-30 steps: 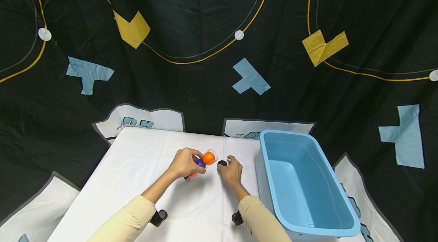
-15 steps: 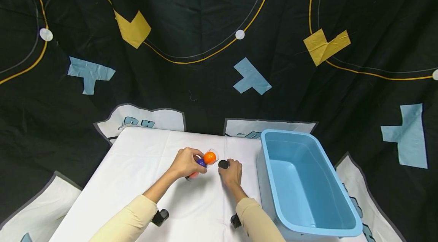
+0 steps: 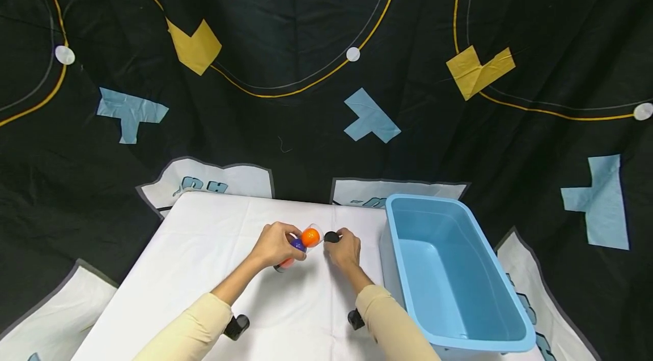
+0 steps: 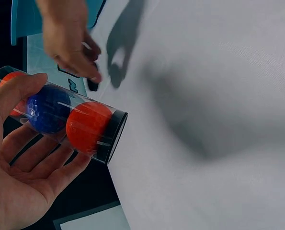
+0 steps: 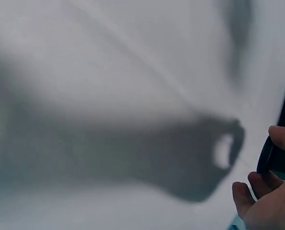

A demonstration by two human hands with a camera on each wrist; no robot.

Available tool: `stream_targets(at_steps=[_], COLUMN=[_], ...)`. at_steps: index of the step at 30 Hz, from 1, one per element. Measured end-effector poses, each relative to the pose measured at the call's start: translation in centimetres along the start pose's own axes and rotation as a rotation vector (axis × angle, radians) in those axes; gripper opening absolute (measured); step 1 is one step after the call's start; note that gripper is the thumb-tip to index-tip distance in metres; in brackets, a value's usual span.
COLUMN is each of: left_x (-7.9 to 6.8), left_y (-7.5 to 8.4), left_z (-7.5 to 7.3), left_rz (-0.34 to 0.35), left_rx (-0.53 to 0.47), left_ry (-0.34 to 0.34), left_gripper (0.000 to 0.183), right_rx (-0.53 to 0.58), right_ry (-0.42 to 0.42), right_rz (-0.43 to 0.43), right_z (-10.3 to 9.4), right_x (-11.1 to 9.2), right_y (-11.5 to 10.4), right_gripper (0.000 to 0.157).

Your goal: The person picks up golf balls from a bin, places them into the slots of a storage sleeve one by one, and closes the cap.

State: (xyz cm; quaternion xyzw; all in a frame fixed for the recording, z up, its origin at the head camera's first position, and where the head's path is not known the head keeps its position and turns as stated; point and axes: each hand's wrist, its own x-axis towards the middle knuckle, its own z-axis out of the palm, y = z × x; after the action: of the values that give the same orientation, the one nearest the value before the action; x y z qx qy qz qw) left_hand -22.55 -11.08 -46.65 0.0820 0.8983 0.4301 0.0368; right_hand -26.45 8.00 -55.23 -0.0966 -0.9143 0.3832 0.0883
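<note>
My left hand (image 3: 275, 245) grips a clear plastic tube (image 4: 76, 98) holding a blue ball (image 4: 49, 109) between two orange balls (image 4: 87, 127). A black end cap (image 4: 114, 136) closes the tube's lower end, while its upper end points toward the right hand. Between thumb and fingers, my right hand (image 3: 346, 249) pinches a second black cap (image 3: 331, 237), just right of the tube's upper end with a small gap. The right wrist view catches this cap edge-on at its right border, with the fingertips (image 5: 281, 136) on it.
A light blue plastic bin (image 3: 408, 281) stands to the right, beside the right forearm. A white cloth (image 3: 245, 216) covers the table, and a black curtain (image 3: 296, 140) with taped shapes hangs behind. Black wrist camera mounts (image 3: 237, 327) show beneath the sleeves.
My right hand has shifted its hold on the black cap and brought it slightly up, level with the tube's upper end. The left hand and tube stay nearly still.
</note>
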Motion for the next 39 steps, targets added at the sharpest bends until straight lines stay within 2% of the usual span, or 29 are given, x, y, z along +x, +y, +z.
stream_targets(at_steps=[11,20,28,39], left_x=[0.2,0.2,0.4,0.4], left_y=[-0.1,0.0,0.0,-0.2], left_z=[0.0,0.0,0.2,0.7], left_rz=[0.0,-0.015,-0.012,-0.021], left_rx=[0.005,0.001,0.007,0.003], left_ry=[0.004,0.007,0.0,-0.01], left_gripper=[0.036,0.035,0.035,0.036], right_rx=[-0.045,-0.164,-0.212,-0.185], right_ry=[-0.077,-0.274,-0.39,-0.467], right_rz=[-0.11,-0.174,-0.18,-0.149], right_z=[-4.6,-8.5,-10.6,-11.9], right_x=[1.9,2.0,1.2,0.3], right_y=[-4.4,-7.0,-7.1,-6.8], right_gripper=[0.039,0.041,0.036,0.034])
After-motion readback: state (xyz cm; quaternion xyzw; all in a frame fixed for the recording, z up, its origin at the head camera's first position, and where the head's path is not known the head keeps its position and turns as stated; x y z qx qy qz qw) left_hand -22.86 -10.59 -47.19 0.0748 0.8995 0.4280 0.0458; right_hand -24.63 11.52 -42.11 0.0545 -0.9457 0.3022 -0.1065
